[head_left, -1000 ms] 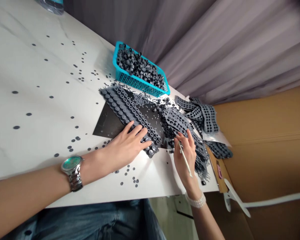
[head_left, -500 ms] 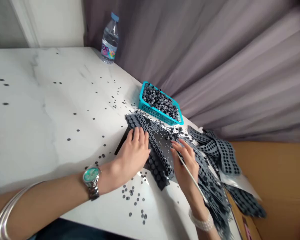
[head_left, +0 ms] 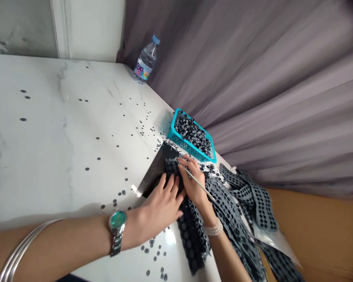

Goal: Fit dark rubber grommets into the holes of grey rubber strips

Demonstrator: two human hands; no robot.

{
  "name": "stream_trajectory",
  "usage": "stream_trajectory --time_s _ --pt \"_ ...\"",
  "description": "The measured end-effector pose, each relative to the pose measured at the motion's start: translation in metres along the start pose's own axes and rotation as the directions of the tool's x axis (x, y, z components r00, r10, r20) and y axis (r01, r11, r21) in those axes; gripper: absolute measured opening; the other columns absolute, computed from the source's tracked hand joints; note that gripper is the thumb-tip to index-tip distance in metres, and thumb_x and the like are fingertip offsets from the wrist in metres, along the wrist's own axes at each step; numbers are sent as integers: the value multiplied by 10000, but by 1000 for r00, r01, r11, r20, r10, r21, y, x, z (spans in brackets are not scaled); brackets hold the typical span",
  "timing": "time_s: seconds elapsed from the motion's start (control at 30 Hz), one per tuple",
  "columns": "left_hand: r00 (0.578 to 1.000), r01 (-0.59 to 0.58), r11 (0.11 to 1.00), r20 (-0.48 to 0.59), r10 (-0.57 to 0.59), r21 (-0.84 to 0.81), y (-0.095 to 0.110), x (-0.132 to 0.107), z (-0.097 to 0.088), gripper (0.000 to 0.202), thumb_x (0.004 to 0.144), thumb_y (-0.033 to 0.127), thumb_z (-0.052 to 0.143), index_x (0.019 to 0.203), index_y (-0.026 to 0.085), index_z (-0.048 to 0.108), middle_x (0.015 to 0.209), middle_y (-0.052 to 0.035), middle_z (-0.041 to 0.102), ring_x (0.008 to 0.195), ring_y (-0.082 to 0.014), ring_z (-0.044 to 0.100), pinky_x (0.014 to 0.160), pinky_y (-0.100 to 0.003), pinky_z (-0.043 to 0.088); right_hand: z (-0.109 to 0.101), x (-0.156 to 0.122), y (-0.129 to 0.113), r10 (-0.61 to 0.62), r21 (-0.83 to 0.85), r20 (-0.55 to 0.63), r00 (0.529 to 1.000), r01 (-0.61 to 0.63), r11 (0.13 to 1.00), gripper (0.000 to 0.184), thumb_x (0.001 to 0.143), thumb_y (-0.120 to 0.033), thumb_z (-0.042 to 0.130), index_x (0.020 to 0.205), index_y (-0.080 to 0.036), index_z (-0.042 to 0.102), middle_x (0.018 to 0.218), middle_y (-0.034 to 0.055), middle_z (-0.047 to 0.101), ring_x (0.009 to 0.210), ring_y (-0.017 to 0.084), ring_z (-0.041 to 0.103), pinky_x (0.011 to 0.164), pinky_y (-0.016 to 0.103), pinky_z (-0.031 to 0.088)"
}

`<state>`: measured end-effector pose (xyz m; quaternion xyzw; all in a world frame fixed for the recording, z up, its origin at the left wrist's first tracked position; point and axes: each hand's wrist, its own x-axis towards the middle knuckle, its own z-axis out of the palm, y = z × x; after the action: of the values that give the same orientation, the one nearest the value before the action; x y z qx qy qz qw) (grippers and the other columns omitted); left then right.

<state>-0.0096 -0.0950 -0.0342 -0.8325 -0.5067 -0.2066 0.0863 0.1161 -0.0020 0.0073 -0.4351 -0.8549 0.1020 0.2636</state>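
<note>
My left hand (head_left: 160, 209) lies flat with fingers stretched out on a grey rubber sheet of small round parts (head_left: 191, 231), which rests on a dark plate (head_left: 155, 174). My right hand (head_left: 192, 182) is closed in a pinch around a thin pale stick (head_left: 201, 186) and touches the sheet's far end. A teal basket (head_left: 176, 139) full of loose grey parts stands just behind the hands.
Small dark rubber discs are scattered over the white marble table (head_left: 61, 149). Punched-out grey sheets (head_left: 253, 199) pile up at the right edge. A water bottle (head_left: 144, 62) stands at the back by a grey curtain. A brown carton (head_left: 320, 235) is at the right.
The view has swung up and left. My right hand moved left onto the sheet's far end, close beside my left hand. The sheet now trails toward the table's near edge.
</note>
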Motion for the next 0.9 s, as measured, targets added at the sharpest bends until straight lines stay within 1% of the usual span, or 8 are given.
stream_trajectory --time_s 0.1,0.17,0.2,0.4,0.53,0.63,0.8,0.9 --pt "998 64 997 25 -65 33 -4 3 -2 704 910 554 427 1367 24 504 1392 -254 515 1341 -373 412 1114 -527 240 1 -6 8 22 9 18 1000 -22 1000 201 956 -294 505 1072 -240 660 1231 79 639 1236 217 536 1039 444 447" --pt "993 101 993 55 -105 61 -7 5 1 769 897 572 444 1377 -29 471 1427 -274 464 1368 -372 376 1131 -499 228 2 -10 11 -2 -1 33 999 2 1000 197 958 -285 503 1073 -241 657 1221 75 647 1248 216 525 1039 443 447" --pt "991 113 991 71 -118 69 -7 6 3 778 895 573 453 1382 -33 461 1437 -275 450 1376 -369 368 1134 -489 231 3 -11 12 -21 -12 41 999 21 1000 194 958 -280 505 1073 -243 657 1215 72 652 1254 217 520 1040 444 446" --pt "986 120 991 106 -126 62 -6 3 6 771 900 568 451 1403 -16 442 1465 -264 417 1383 -365 360 1131 -478 255 10 -11 14 -118 -83 58 991 123 989 208 953 -252 516 1098 -242 665 1223 73 656 1248 222 533 1026 433 458" --pt "986 128 990 101 -134 62 -5 2 5 781 902 565 446 1403 -34 431 1461 -271 419 1383 -376 352 1139 -489 238 13 -8 14 -145 -110 66 987 152 982 217 960 -252 504 1099 -236 670 1223 79 657 1249 224 537 1018 431 467" --pt "986 136 988 88 -142 69 -4 2 5 780 898 570 448 1403 -23 437 1461 -263 425 1387 -376 344 1148 -490 216 13 -7 14 -150 -133 73 986 159 978 220 959 -261 508 1107 -227 667 1246 88 645 1241 228 545 1010 430 474" --pt "979 171 984 99 -176 59 -3 0 2 758 899 584 428 1403 19 462 1460 -233 445 1395 -418 308 1144 -544 186 11 -6 14 -210 -148 121 970 227 963 235 967 -252 483 1125 -230 656 1245 95 647 1276 238 519 1015 451 464" --pt "978 171 984 117 -175 43 -4 0 1 748 906 579 416 1403 23 465 1454 -230 453 1388 -416 324 1146 -548 181 9 -5 15 -237 -145 146 961 258 955 242 971 -245 472 1143 -229 642 1262 100 638 1292 237 506 1019 459 459"
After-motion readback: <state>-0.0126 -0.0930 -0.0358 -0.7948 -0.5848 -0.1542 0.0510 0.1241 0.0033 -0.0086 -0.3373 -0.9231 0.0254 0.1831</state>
